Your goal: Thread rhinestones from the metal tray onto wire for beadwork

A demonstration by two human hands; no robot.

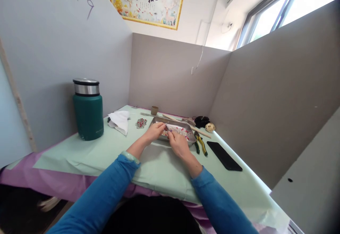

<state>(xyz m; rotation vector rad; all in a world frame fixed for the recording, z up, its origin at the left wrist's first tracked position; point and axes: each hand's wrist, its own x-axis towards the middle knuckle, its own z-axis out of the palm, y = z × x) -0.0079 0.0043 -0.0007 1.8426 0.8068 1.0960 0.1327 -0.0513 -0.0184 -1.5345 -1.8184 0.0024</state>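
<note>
Both my hands meet over the near side of a shallow metal tray (pixel 191 139) that holds many small red, white and pale beads (pixel 182 131). The fingers of my left hand (pixel 156 131) are pinched together near the tray's middle. Just to the right, my right hand (pixel 178 143) is pinched too, its fingertips close to the left ones. Something small and dark shows between the fingertips, too tiny to name. Left of the tray lies a small heap of red and silvery beaded pieces (pixel 141 123).
Pliers with yellow-green handles (pixel 202 145) and a black phone-like slab (pixel 224 156) lie right of the tray. Behind it are wooden sticks (pixel 203 132), a small brown cup (pixel 154 110) and a black bundle (pixel 202 121). A green flask (pixel 88 115) and white tissue (pixel 119 120) stand left. Grey partitions surround the table.
</note>
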